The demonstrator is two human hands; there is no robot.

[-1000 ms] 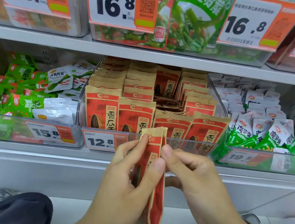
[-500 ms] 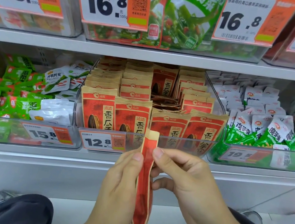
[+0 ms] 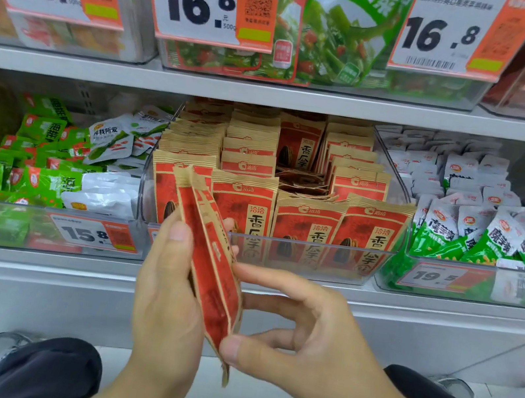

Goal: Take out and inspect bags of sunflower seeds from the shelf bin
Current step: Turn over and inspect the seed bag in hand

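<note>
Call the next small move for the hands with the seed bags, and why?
Probably fan the held sunflower seed bags apart with the right hand, turning a printed face toward the camera. Both hands pinch them edge-on, left hand behind, so only a red side and seams show. The clear bin behind is full.

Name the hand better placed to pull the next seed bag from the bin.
Right. The left hand is wrapped around the held bags, carrying them. The right hand only pinches their lower edge with its fingertips, so it could probably let go and reach up to the bin.
</note>
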